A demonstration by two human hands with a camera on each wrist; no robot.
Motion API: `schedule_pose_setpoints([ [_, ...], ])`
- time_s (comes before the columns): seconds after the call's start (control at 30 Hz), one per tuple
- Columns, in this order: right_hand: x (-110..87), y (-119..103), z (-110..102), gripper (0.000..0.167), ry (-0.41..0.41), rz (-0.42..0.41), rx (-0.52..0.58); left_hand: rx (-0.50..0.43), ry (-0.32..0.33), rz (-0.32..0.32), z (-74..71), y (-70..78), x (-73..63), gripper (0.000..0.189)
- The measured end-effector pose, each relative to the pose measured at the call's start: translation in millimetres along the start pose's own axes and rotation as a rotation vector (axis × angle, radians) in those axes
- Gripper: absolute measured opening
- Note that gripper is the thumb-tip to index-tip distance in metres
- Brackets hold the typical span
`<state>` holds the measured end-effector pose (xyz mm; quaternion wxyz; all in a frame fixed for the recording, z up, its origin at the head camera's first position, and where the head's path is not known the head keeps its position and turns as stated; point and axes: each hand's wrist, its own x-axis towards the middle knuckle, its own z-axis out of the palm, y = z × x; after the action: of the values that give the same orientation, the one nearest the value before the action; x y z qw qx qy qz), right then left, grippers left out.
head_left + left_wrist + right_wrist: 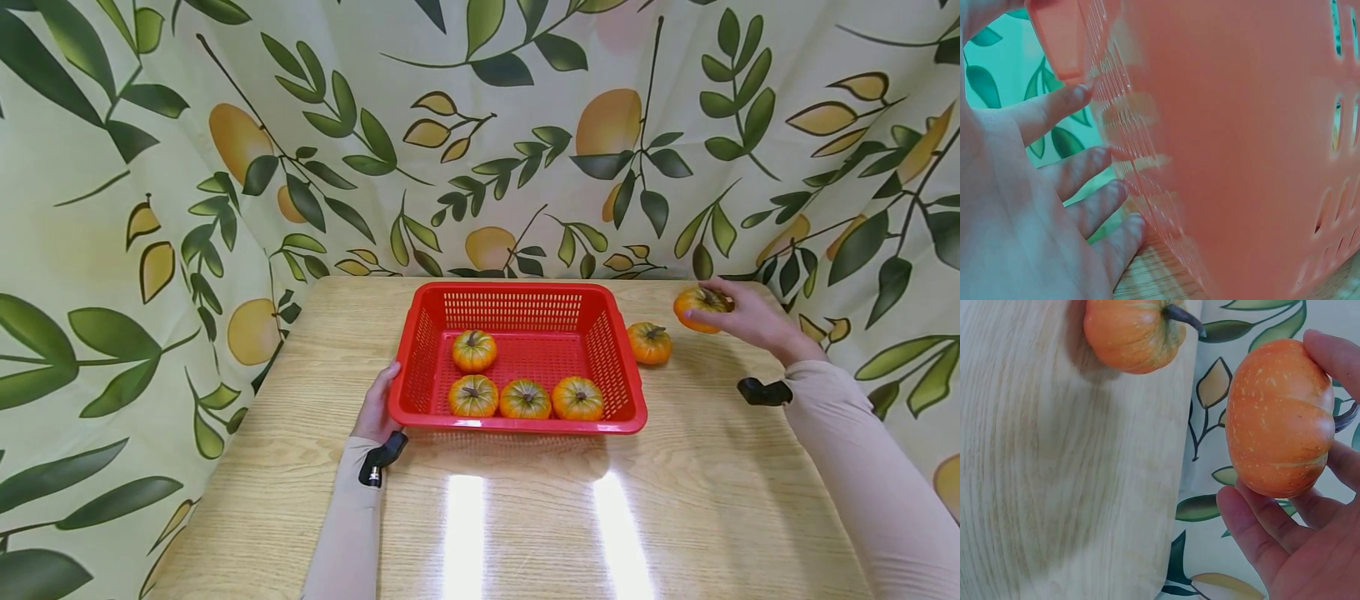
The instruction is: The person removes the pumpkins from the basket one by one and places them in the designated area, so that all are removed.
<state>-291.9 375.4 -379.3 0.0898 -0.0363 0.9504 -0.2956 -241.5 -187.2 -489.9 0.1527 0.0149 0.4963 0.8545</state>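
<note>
A red plastic basket (517, 426) with slotted walls stands on the table. Inside it, several small orange pumpkins (474, 351) sit, most in a row along the near wall. My left hand (377, 406) rests at the basket's left side; in the left wrist view its fairly straight fingers (1094, 165) touch the outer wall. At the back right my right hand (757, 317) grips a small pumpkin (1282, 419) between thumb and fingers, held up off the table. Another pumpkin (650, 343) lies on the table just right of the basket.
The wood-grain table (525, 517) reaches toward me, with two bright light reflections on it. A leaf-patterned cloth (487, 167) hangs behind the table's back edge and along both sides, close to my right hand.
</note>
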Motion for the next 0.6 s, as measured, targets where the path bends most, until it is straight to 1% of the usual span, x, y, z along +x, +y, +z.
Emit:
schedule_pose_setpoints([
  [0.13,-1.3,4.5,0.8,0.086,-0.004,0.003,-0.006,-0.004,-0.006,0.000,1.2,0.1,0.2,0.038],
  [0.37,-0.9,9.1,2.7,0.087,0.002,0.004,0.017,0.003,0.021,-0.010,0.8,0.2,0.0,0.038],
  [0.53,0.2,14.3,7.3,0.088,0.003,0.013,0.035,0.007,0.006,-0.009,1.4,0.9,-1.0,0.044],
  [0.6,0.6,16.2,9.3,0.090,-0.003,0.024,0.043,0.002,0.006,-0.013,2.1,1.5,-1.1,0.043],
])
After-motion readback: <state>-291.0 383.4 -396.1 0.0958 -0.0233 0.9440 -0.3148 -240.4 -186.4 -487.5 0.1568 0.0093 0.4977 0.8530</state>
